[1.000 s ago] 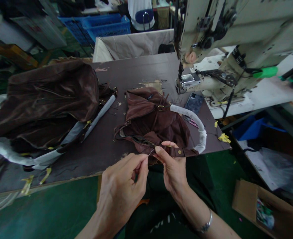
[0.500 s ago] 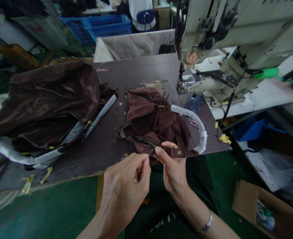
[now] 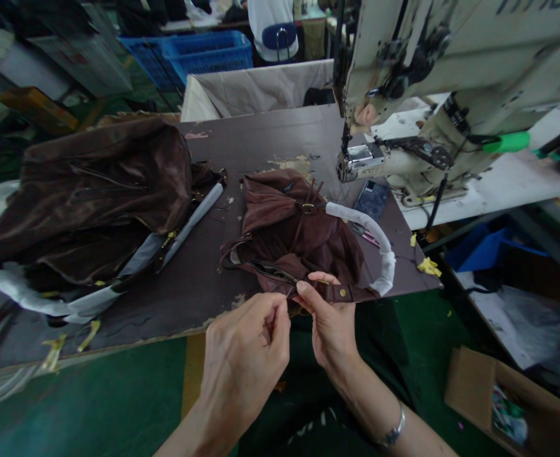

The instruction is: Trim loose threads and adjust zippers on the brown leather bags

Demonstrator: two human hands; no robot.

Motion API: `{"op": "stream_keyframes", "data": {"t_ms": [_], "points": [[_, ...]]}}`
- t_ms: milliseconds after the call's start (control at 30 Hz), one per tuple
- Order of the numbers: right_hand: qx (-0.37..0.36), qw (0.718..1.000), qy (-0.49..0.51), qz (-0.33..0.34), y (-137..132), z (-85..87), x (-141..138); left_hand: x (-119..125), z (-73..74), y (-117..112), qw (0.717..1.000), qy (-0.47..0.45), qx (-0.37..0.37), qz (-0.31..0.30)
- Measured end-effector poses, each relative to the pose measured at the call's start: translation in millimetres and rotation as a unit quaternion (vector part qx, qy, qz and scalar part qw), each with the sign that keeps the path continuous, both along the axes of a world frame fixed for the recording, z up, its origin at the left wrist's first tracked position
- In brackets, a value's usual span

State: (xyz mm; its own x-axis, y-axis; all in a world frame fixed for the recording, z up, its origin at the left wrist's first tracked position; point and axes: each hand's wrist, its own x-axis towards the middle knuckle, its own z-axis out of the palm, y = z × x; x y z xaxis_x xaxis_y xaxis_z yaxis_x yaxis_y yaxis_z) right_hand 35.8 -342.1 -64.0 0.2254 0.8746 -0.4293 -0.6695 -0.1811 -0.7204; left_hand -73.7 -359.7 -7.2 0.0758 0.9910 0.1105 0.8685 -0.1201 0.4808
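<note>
A brown leather handbag (image 3: 303, 235) lies on the table with its zip (image 3: 280, 275) partly undone along the near edge. My right hand (image 3: 332, 317) is closed on this near edge, thumb on top beside the end of the zip and fingers behind the leather. Just to its left, my left hand (image 3: 251, 343) pinches a thin strand, thread or needle, that meets the bag at the right thumb; its exact kind is too small to tell. The bag's handle (image 3: 379, 241), wrapped in white, curves out to the right.
A larger dark brown bag (image 3: 99, 184) with wrapped straps fills the table's left. At the right stands a sewing machine (image 3: 403, 82), with a phone (image 3: 372, 198) and small pink-handled snips (image 3: 368, 235) near it. Behind the table is a cloth-lined bin (image 3: 260, 89); a cardboard box (image 3: 512, 393) sits lower right.
My left hand has shifted slightly right, closer to my right thumb, and the thin strand between them shows shorter. My right hand and the handbag have hardly moved.
</note>
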Motion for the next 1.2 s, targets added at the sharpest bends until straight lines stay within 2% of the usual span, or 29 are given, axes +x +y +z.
{"op": "stream_keyframes", "data": {"t_ms": [100,200,300,667,933,1200], "points": [[-0.005,1.0,-0.007,-0.001,0,0.6,1,-8,-11.6,-1,0.992,-0.099,-0.075,0.012],[-0.008,1.0,-0.018,0.005,-1,0.0,-1,-14,-23.8,-3,0.969,-0.197,-0.151,0.023],[-0.005,1.0,-0.023,0.015,-1,-1.0,-2,-14,-30.5,-5,0.956,-0.238,-0.168,0.041],[0.003,1.0,-0.015,0.021,0,0.7,0,-9,-28.3,-6,0.973,-0.208,-0.09,0.048],[-0.002,1.0,-0.01,0.019,-1,-1.2,0,-15,-27.1,0,0.948,-0.274,-0.156,0.041],[0.001,1.0,-0.006,0.017,-1,-0.8,-1,-15,-20.8,-1,0.954,-0.252,-0.154,0.047]]}}
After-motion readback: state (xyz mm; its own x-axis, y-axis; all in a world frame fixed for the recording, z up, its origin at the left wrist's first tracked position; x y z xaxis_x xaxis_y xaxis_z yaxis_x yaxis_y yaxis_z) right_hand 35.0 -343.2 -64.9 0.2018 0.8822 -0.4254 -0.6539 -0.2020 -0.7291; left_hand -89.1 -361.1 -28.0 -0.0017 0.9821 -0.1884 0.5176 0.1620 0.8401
